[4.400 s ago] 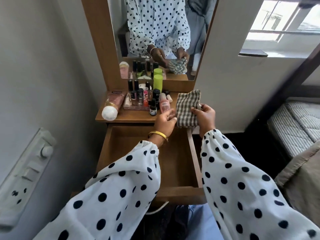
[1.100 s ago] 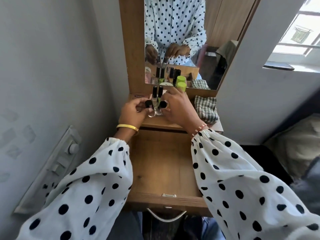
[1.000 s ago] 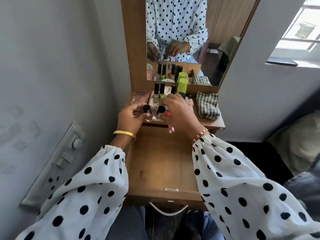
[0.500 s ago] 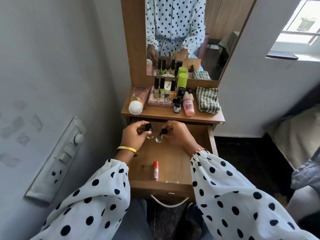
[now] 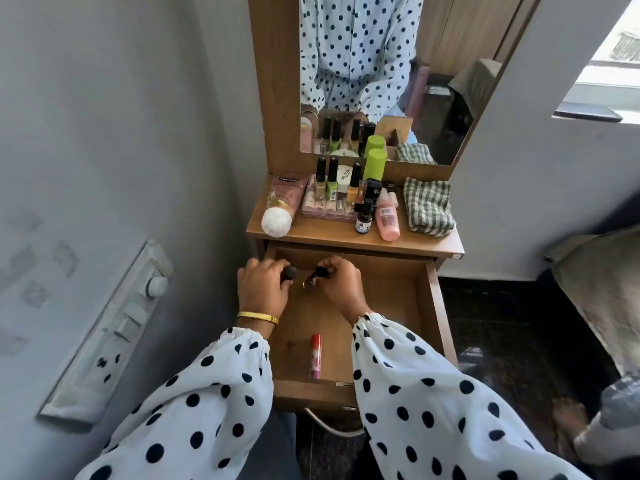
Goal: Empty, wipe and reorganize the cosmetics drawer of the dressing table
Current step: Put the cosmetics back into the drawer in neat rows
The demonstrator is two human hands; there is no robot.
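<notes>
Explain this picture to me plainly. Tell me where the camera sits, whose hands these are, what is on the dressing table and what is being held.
There is no machine here. A person wears one wide-angle camera on the head, so you look down along their polka-dot sleeves at their own two hands. The mirror at the top shows the same person's front reflected.

The left hand and the right hand are each closed on a small black-capped bottle, held low over the back of the open drawer. The only other thing visible in the drawer is a red lip balm stick lying near its front.

On the tabletop above stand nail polish bottles, a green cylinder, a pink bottle, a pink tube lying down, and a folded checked cloth at the right.
</notes>
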